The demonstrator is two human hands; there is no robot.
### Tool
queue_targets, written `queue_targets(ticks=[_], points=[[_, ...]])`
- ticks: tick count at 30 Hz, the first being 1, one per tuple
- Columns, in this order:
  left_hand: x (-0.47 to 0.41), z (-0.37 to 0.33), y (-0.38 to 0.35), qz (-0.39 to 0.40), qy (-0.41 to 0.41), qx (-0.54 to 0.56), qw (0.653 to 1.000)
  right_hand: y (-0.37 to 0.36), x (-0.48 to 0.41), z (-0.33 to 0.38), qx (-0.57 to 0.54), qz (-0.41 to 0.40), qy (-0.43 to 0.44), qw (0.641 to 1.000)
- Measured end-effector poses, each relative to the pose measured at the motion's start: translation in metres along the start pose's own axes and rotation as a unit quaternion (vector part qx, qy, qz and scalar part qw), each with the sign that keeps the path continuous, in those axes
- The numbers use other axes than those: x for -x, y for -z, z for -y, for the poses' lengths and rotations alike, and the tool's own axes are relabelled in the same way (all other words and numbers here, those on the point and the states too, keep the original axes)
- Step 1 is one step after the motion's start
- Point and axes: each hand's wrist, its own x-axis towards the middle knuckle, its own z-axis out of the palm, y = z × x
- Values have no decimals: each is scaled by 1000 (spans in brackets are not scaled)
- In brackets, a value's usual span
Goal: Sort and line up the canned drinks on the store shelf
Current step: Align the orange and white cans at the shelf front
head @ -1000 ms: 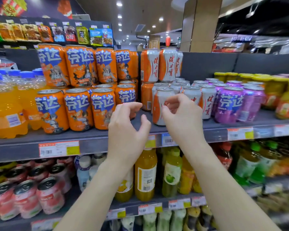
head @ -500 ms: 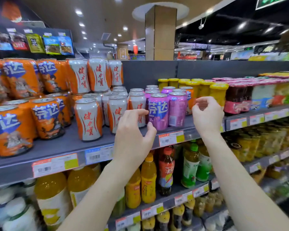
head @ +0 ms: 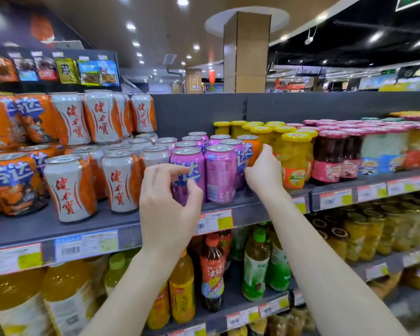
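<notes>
Purple drink cans [head: 220, 174] stand in rows on the grey shelf [head: 58, 229], with white-and-orange cans [head: 70, 187] to their left and orange cans [head: 12, 183] further left. One orange can [head: 252, 147] stands among the purple ones, in the second row at the right. My right hand [head: 263, 174] wraps this orange can: the thumb runs up its right side and the fingers curl on its lower front. My left hand [head: 170, 204] hovers in front of the front-left purple can [head: 187, 163], thumb and fingers apart and holding nothing.
Yellow-lidded fruit jars [head: 294, 163] stand right beside the orange can, with dark red jars [head: 329, 156] further right. More white-and-orange cans [head: 100, 117] are stacked on the second tier. Bottled drinks [head: 256, 263] fill the shelf below. Price tags [head: 85, 243] line the shelf edge.
My view has swung right from the orange cans to the purple ones. My right hand has reached in and closed on the orange can. My left hand has come up in front of a purple can.
</notes>
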Motion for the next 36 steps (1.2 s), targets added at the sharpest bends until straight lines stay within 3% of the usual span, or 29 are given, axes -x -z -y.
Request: queue_targets(ticks=[11,18,23,36], points=[[7,-7,-5,-16,8,16,1000,0,-12,-1,-22,28,-24,999],[12,-2,-1,-9,18,26,999,0,-7,0,-84,-26,-15,996],[10,2,5,-11,23,31,999,5,-12,15,-192,-94,-9,977],[9,9,19,-3,41,52,998,-10,-33,28,-289,-52,-157,943]])
